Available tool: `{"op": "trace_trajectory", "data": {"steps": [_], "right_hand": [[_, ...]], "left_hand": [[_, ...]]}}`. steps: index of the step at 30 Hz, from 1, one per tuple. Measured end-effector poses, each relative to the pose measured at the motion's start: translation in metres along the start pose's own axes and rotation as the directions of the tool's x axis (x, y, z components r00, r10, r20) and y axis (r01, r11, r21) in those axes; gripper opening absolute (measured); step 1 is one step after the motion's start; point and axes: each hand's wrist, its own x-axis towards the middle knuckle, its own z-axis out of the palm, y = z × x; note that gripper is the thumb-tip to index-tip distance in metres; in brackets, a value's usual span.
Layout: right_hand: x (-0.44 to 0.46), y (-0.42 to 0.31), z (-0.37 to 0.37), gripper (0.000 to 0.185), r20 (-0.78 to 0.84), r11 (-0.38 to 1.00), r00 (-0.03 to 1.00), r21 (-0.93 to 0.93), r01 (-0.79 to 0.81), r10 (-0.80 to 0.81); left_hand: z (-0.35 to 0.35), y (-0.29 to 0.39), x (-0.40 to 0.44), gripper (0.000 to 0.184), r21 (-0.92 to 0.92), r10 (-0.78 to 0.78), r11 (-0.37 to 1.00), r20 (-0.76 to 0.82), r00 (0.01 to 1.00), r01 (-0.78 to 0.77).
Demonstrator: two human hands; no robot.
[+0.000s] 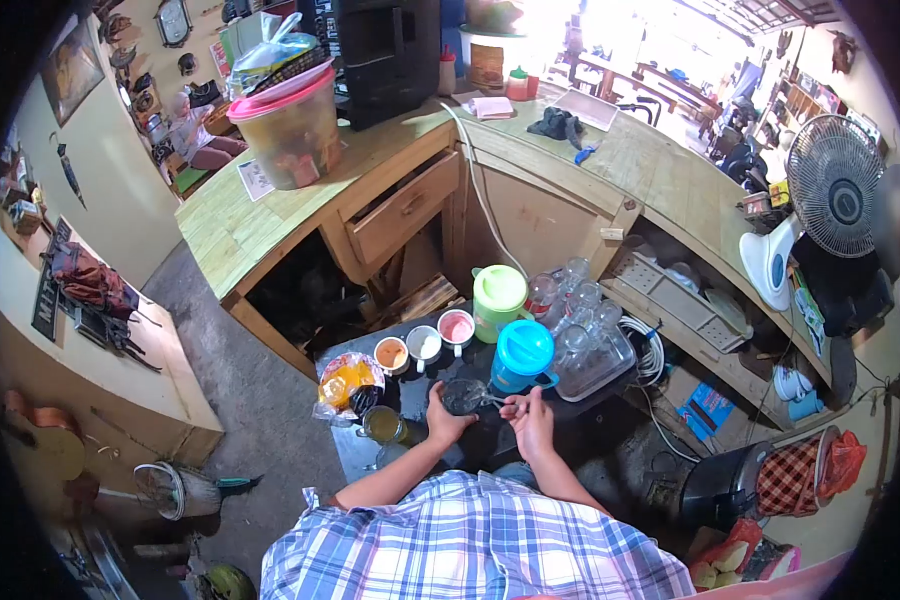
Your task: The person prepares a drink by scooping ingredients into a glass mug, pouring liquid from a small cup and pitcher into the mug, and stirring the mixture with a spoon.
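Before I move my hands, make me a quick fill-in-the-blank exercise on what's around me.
1. The clear vessel is between the person's left hand and ____ hand.
2. Beside the blue pitcher, the other pitcher is light ____.
3. The row of small cups beside the pitchers numbers ____.
4. On the right of the view, a white electric ____ with a round grille stands near the end of the counter.

Missing words: right; green; three; fan.

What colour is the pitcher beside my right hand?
The pitcher is bright blue, clearest in the head view.
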Motion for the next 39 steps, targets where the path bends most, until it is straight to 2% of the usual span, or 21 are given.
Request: {"op": "trace_trajectory", "data": {"steps": [4, 6, 7, 8, 11, 13, 15, 16, 18, 19, 20, 22, 23, 24, 26, 27, 28, 30, 32, 35, 39], "right_hand": [[-0.006, 0.011, 0.001, 0.044, 0.115, 0.989, 0.991, -0.121, 0.079, -0.065], [-0.008, 0.011, -0.001, 0.035, 0.154, 0.991, 0.986, -0.107, 0.080, -0.063], [-0.008, 0.011, -0.002, 0.028, 0.225, 0.972, 0.970, -0.191, 0.136, -0.092], [-0.008, 0.011, -0.002, 0.021, 0.298, 0.943, 0.948, -0.267, 0.198, -0.114], [-0.007, 0.006, -0.001, 0.009, 0.345, 0.914, 0.920, -0.282, 0.292, -0.187], [-0.007, -0.002, 0.001, 0.008, 0.370, 0.896, 0.903, -0.289, 0.337, -0.220], [-0.006, -0.015, 0.002, 0.011, 0.359, 0.719, 0.902, -0.559, 0.413, -0.239], [-0.006, -0.023, 0.003, 0.011, 0.362, 0.720, 0.901, -0.558, 0.414, -0.238], [-0.008, -0.043, 0.008, 0.011, 0.557, 0.483, 0.775, -0.612, 0.627, -0.300], [-0.012, -0.054, 0.013, 0.011, 0.600, 0.380, 0.721, -0.613, 0.693, -0.346], [-0.016, -0.066, 0.018, 0.011, 0.603, 0.377, 0.718, -0.611, 0.695, -0.346], [-0.026, -0.096, 0.030, 0.016, 0.719, 0.253, 0.624, -0.570, 0.781, -0.306], [-0.030, -0.113, 0.037, 0.018, 0.793, 0.135, 0.527, -0.512, 0.848, -0.306], [-0.035, -0.127, 0.045, 0.018, 0.796, 0.133, 0.522, -0.508, 0.851, -0.306], [-0.042, -0.150, 0.059, 0.020, 0.897, -0.043, 0.338, -0.364, 0.930, -0.286], [-0.041, -0.154, 0.066, 0.021, 0.911, -0.081, 0.295, -0.330, 0.940, -0.289], [-0.041, -0.157, 0.075, 0.021, 0.913, -0.083, 0.289, -0.325, 0.942, -0.288], [-0.041, -0.162, 0.092, 0.022, 0.941, -0.110, 0.268, -0.295, 0.949, -0.209], [-0.050, -0.181, 0.104, 0.024, 0.948, -0.133, 0.223, -0.257, 0.957, -0.229], [-0.069, -0.202, 0.120, 0.027, 0.930, -0.237, 0.149, -0.236, 0.942, -0.335], [-0.069, -0.186, 0.137, 0.025, 0.939, -0.197, 0.179, -0.243, 0.950, -0.294]], "left_hand": [[0.009, -0.003, -0.004, 0.092, -0.005, 0.053, 0.999, -0.096, 0.994, -0.054], [0.013, -0.010, -0.001, 0.088, 0.002, 0.103, 0.995, -0.118, 0.988, -0.104], [0.014, -0.013, 0.001, 0.085, 0.009, 0.155, 0.988, -0.140, 0.978, -0.156], [0.016, -0.015, 0.003, 0.085, 0.013, 0.157, 0.988, -0.139, 0.978, -0.156], [0.017, -0.007, 0.006, 0.089, 0.048, 0.149, 0.988, -0.156, 0.976, -0.144], [0.016, 0.001, 0.008, 0.094, 0.061, 0.159, 0.986, -0.134, 0.978, -0.152], [0.010, 0.020, 0.002, 0.086, 0.066, 0.209, 0.977, -0.123, 0.970, -0.202], [0.007, 0.028, -0.002, 0.078, 0.067, 0.260, 0.965, -0.112, 0.959, -0.254], [0.003, 0.031, -0.001, 0.081, 0.063, 0.328, 0.944, -0.105, 0.939, -0.323], [-0.001, 0.037, -0.001, 0.083, 0.056, 0.393, 0.919, -0.095, 0.914, -0.390], [-0.006, 0.042, -0.002, 0.083, 0.055, 0.395, 0.919, -0.098, 0.913, -0.392], [-0.027, 0.078, -0.009, 0.078, 0.038, 0.569, 0.822, -0.036, 0.821, -0.568], [-0.033, 0.086, -0.010, 0.078, 0.039, 0.571, 0.821, -0.040, 0.820, -0.570], [-0.039, 0.093, -0.011, 0.079, -0.003, 0.596, 0.802, -0.064, 0.801, -0.597], [-0.052, 0.116, -0.016, 0.079, -0.042, 0.621, 0.779, -0.092, 0.779, -0.626], [-0.061, 0.135, -0.022, 0.079, -0.032, 0.685, 0.723, -0.098, 0.722, -0.691], [-0.068, 0.149, -0.026, 0.080, -0.022, 0.745, 0.661, -0.103, 0.660, -0.750], [-0.076, 0.161, -0.030, 0.087, -0.038, 0.759, 0.648, -0.057, 0.649, -0.761], [-0.080, 0.170, -0.029, 0.091, -0.147, 0.795, 0.598, -0.017, 0.606, -0.788], [-0.093, 0.179, -0.039, 0.089, -0.162, 0.746, 0.656, -0.013, 0.666, -0.737], [-0.100, 0.188, -0.045, 0.087, -0.198, 0.739, 0.652, -0.050, 0.672, -0.732]]}}
